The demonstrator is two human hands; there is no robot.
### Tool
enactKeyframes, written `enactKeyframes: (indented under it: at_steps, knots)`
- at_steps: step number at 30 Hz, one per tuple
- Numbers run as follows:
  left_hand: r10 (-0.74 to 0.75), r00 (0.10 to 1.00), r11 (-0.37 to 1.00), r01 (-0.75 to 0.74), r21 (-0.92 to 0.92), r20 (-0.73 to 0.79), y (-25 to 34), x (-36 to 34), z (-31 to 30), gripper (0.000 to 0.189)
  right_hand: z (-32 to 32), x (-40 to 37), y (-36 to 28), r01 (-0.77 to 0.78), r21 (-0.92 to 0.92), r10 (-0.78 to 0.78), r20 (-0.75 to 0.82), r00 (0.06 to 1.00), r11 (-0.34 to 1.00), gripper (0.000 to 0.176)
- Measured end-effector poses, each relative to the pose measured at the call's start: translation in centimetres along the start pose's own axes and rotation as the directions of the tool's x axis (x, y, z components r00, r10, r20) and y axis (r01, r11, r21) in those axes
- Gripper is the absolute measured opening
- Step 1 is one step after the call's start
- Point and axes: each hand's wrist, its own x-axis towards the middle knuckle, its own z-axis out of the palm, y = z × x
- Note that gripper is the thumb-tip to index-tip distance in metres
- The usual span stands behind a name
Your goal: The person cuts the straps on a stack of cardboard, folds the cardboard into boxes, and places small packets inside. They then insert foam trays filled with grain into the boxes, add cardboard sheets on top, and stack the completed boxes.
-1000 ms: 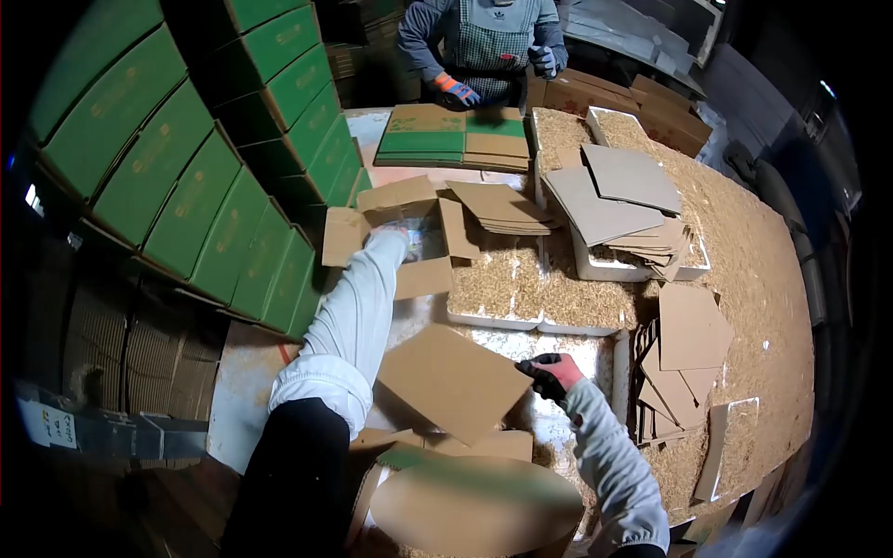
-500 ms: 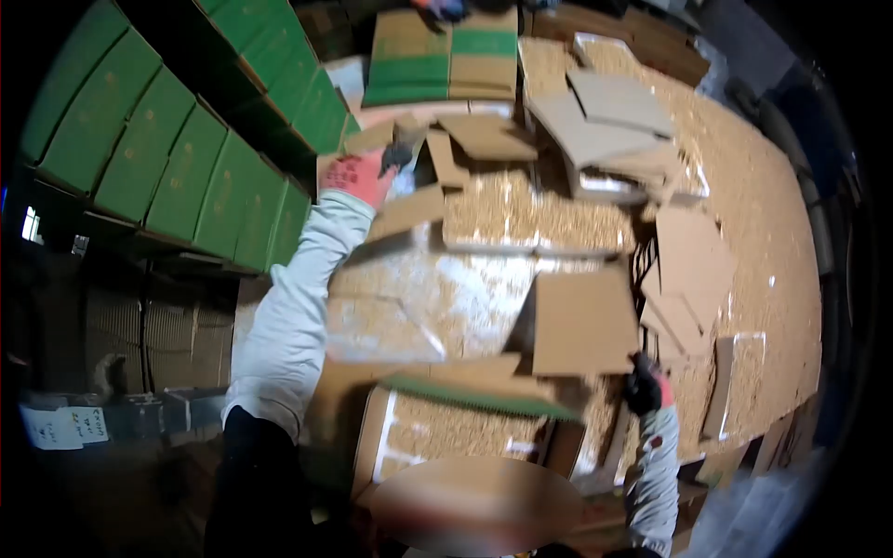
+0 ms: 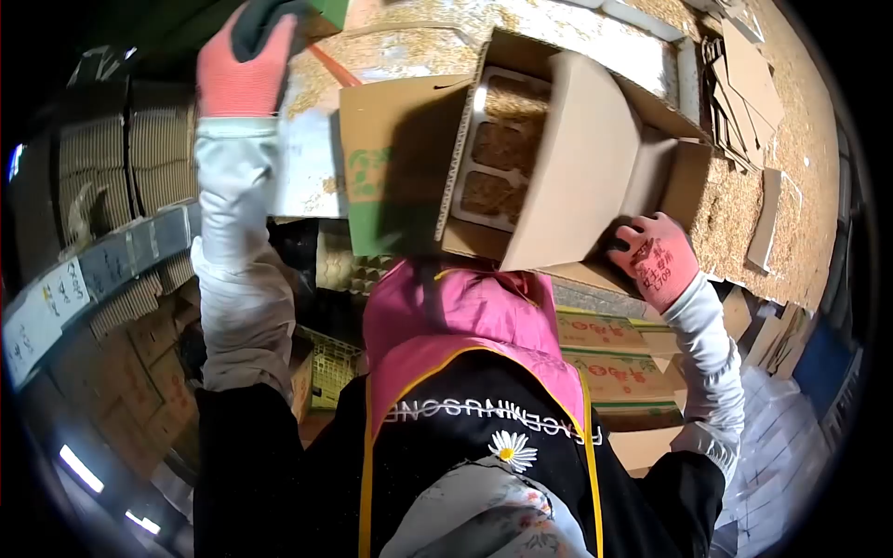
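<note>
An open cardboard box lies before me, its printed flap folded out to the left. Inside it, a white tray has several compartments filled with brown, chaff-like bits. A plain cardboard sheet leans at a tilt in the box, covering part of the tray. My right hand, in a pink glove with dark fingertips, has its fingers curled over the box's near right edge. Up at the far left is my gloved left hand, close to a green box corner and a red strip; its fingers are blurred and partly cut off.
Loose cardboard pieces lie on the chaff-covered table at the right. Stacked corrugated cartons stand at the left behind a metal rail. Below the table edge are a yellow crate and printed cartons.
My view has tipped down towards my body. The cardboard sheet has gone from my right hand into the box, where it leans. My left hand has moved away from the cardboard flaps.
</note>
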Motion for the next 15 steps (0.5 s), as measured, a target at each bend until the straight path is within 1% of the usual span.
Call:
enactKeyframes:
  at_steps: [1,2,3,4,5,6,7,8,9,10,11,12,13,14,15]
  knots:
    - [-0.003,1.000,1.000,0.003,0.008,-0.016,-0.2,-0.4,0.2,0.025,0.4,-0.2,0.3,0.012,-0.054,-0.012,0.011,1.000,0.998,0.015]
    - [-0.053,0.986,0.995,0.065,-0.075,0.157,-1.2,-1.1,0.3,0.026,0.4,0.0,-0.3,0.032,-0.097,-0.029,0.031,0.999,0.995,0.014]
    - [-0.089,0.941,0.979,0.143,-0.146,0.326,-1.8,-1.9,0.7,0.027,-0.9,-0.5,-0.7,-0.015,0.019,0.017,-0.067,0.998,1.000,0.019]
    - [-0.003,0.951,0.977,0.069,-0.203,0.308,-3.1,-2.9,-0.4,0.024,-3.8,0.5,-2.7,-0.064,0.040,0.069,-0.136,0.988,0.997,0.027]
    - [0.072,0.954,0.969,0.002,-0.247,0.291,-3.7,-4.1,-0.2,0.021,-4.4,-0.8,-2.4,-0.165,0.450,0.292,-0.231,0.928,0.878,0.031]
    - [-0.071,0.922,0.901,0.223,-0.373,0.381,-4.5,-4.9,-0.4,0.024,-2.1,-3.1,-0.3,0.036,0.857,0.539,-0.355,0.764,0.514,0.031]
    - [-0.180,0.858,0.771,0.427,-0.472,0.481,-5.8,-5.6,-0.6,0.027,-1.1,-4.1,0.4,0.052,0.937,0.781,-0.317,0.538,0.344,0.031]
    - [-0.204,0.830,0.700,0.495,-0.516,0.519,-8.1,-6.4,0.8,0.029,2.8,-5.5,3.1,0.056,0.984,0.883,-0.174,0.435,0.167,0.037]
    - [-0.223,0.802,0.619,0.556,-0.555,0.554,-10.1,-7.5,3.1,0.032,8.4,-7.1,6.3,0.123,0.978,0.855,0.083,0.512,-0.169,0.039]
    - [-0.245,0.813,0.619,0.551,-0.560,0.529,-10.3,-8.6,5.6,0.032,10.8,-6.2,6.7,0.148,0.861,0.739,0.316,0.595,-0.487,0.040]
    - [-0.248,0.781,0.824,0.481,-0.300,0.573,-10.0,-9.7,8.7,0.057,13.1,-6.5,6.2,0.068,0.888,0.837,0.400,0.374,-0.455,0.044]
    - [-0.274,0.737,0.935,0.355,-0.009,0.618,-9.0,-10.5,11.1,0.087,12.3,-3.8,5.3,-0.141,0.983,0.766,0.002,0.642,0.115,0.038]
    - [-0.442,0.738,0.889,0.281,0.363,0.510,-6.3,-10.9,12.1,0.097,11.5,-1.2,4.2,-0.119,0.732,0.418,-0.241,0.876,0.671,0.033]
    - [-0.410,0.777,0.907,0.290,0.306,0.477,-6.2,-11.1,12.4,0.105,10.0,-0.1,1.2,-0.095,0.742,0.455,-0.301,0.838,0.664,0.035]
    - [-0.370,0.842,0.924,0.287,0.254,0.393,-7.7,-12.3,13.9,0.103,8.9,0.8,-0.8,-0.038,0.968,0.658,-0.138,0.740,0.246,0.035]
